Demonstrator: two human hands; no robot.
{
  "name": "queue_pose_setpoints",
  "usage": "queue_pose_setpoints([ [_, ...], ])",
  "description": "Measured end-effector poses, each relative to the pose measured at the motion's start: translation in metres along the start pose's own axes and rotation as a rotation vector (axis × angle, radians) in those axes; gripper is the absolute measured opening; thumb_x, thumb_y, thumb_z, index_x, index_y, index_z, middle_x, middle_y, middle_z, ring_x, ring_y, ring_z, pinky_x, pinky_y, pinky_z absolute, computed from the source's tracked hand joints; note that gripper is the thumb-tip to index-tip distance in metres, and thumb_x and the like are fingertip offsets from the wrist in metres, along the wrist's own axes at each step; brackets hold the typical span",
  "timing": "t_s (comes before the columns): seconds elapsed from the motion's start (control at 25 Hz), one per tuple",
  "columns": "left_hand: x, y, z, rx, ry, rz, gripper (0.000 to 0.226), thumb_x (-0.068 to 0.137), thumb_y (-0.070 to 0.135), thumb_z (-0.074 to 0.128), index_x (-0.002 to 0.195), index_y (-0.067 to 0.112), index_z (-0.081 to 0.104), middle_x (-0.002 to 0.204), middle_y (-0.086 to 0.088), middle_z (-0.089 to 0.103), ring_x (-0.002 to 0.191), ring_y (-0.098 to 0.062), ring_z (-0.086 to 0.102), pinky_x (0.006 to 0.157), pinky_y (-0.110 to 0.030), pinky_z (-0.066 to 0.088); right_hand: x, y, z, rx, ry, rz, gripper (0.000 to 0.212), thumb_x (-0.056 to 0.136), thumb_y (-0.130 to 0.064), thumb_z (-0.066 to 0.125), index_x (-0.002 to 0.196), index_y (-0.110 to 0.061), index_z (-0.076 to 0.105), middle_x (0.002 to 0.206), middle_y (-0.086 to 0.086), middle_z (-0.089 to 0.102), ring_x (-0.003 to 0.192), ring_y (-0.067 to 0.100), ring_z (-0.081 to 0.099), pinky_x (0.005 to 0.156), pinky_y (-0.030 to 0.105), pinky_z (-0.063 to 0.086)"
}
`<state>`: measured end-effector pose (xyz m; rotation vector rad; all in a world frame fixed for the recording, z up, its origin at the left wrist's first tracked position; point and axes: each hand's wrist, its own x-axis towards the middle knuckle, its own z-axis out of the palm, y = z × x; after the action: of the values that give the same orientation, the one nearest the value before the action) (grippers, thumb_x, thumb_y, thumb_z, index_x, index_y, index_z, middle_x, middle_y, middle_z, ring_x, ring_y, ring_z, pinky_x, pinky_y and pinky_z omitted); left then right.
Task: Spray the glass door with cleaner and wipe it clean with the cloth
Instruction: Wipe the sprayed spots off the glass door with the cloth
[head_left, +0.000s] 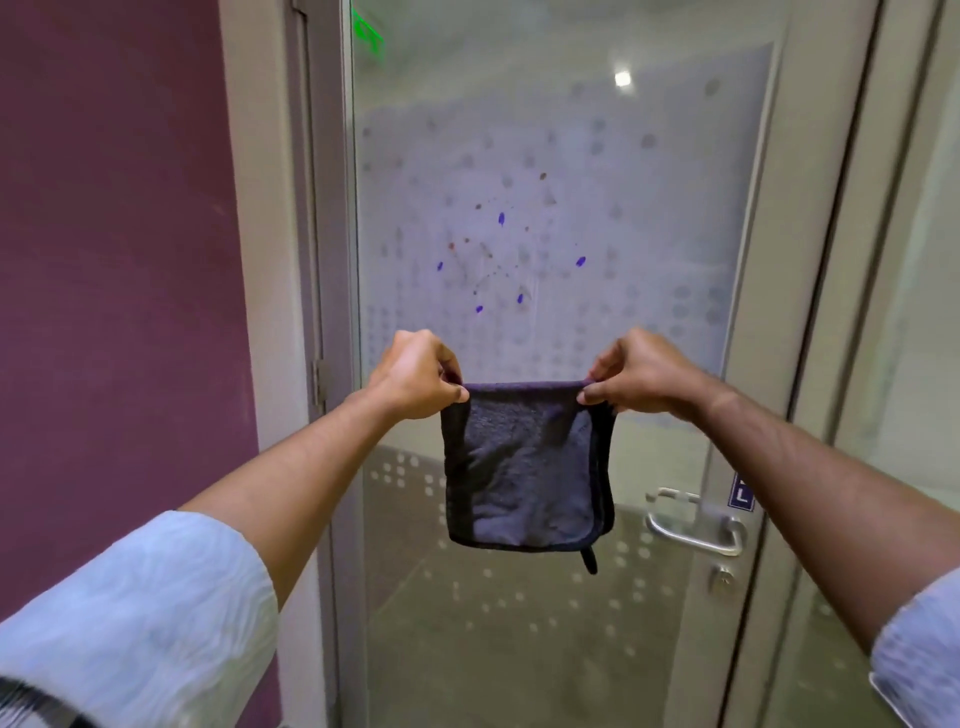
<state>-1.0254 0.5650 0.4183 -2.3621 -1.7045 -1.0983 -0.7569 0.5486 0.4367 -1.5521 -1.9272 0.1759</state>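
Note:
A frosted glass door with a dot pattern stands straight ahead. Purple and brown spots are scattered on the glass at its middle. Below them I hold a dark grey folded cloth stretched flat in front of the door. My left hand pinches its top left corner and my right hand pinches its top right corner. The cloth hangs down from both hands with a small loop at its lower right. No spray bottle is in view.
A metal lever handle with a keyhole below sits on the door's right side. A purple wall and the grey door frame with a hinge stand at the left. Another glass panel is at the right.

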Motion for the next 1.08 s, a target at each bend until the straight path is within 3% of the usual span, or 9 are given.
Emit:
queue_pose_setpoints([
  [0.24, 0.083, -0.036, 0.002, 0.024, 0.035, 0.026, 0.021, 0.072, 0.028, 0.084, 0.083, 0.011, 0.077, 0.061, 0.005, 0.060, 0.057, -0.007, 0.055, 0.054, -0.019, 0.043, 0.094, -0.006, 0.013, 0.047, 0.027, -0.039, 0.010, 0.069, -0.010, 0.085, 0.073, -0.007, 0.077, 0.066, 0.010, 0.071, 0.055, 0.014, 0.067, 0.058, 0.028, 0.059],
  [0.44, 0.149, -0.057, 0.009, 0.005, 0.063, 0.041, 0.023, 0.074, 0.025, 0.082, 0.089, 0.008, 0.077, 0.074, -0.001, 0.067, 0.067, -0.007, 0.061, 0.055, -0.017, 0.045, 0.159, -0.006, 0.013, 0.062, 0.045, -0.056, 0.007, 0.072, -0.008, 0.083, 0.075, -0.008, 0.077, 0.063, 0.005, 0.068, 0.051, 0.007, 0.061, 0.048, 0.019, 0.051],
  [0.68, 0.220, -0.075, 0.008, -0.038, 0.140, 0.092, 0.023, 0.072, 0.026, 0.084, 0.087, 0.010, 0.077, 0.067, 0.004, 0.065, 0.061, -0.004, 0.058, 0.054, -0.013, 0.041, 0.216, -0.014, 0.006, 0.014, 0.174, -0.072, 0.011, 0.072, -0.011, 0.084, 0.080, -0.007, 0.076, 0.071, 0.008, 0.072, 0.058, 0.014, 0.067, 0.052, 0.021, 0.054],
  [0.92, 0.286, -0.094, 0.003, -0.117, 0.251, 0.238, 0.020, 0.072, 0.025, 0.084, 0.087, 0.013, 0.078, 0.064, 0.005, 0.065, 0.059, -0.004, 0.058, 0.059, -0.018, 0.045, 0.257, -0.035, -0.004, -0.221, 0.373, -0.104, 0.012, 0.072, -0.020, 0.081, 0.083, -0.017, 0.078, 0.074, 0.005, 0.073, 0.071, 0.016, 0.069, 0.071, 0.029, 0.057],
  [1.08, 0.326, -0.100, 0.001, -0.193, 0.296, 0.352, 0.017, 0.073, 0.022, 0.082, 0.087, 0.013, 0.077, 0.068, 0.003, 0.067, 0.064, -0.008, 0.063, 0.063, -0.020, 0.050, 0.275, -0.049, -0.001, -0.424, 0.541, -0.074, 0.013, 0.075, -0.020, 0.073, 0.086, -0.017, 0.079, 0.080, 0.007, 0.075, 0.073, 0.019, 0.067, 0.065, 0.025, 0.047],
])
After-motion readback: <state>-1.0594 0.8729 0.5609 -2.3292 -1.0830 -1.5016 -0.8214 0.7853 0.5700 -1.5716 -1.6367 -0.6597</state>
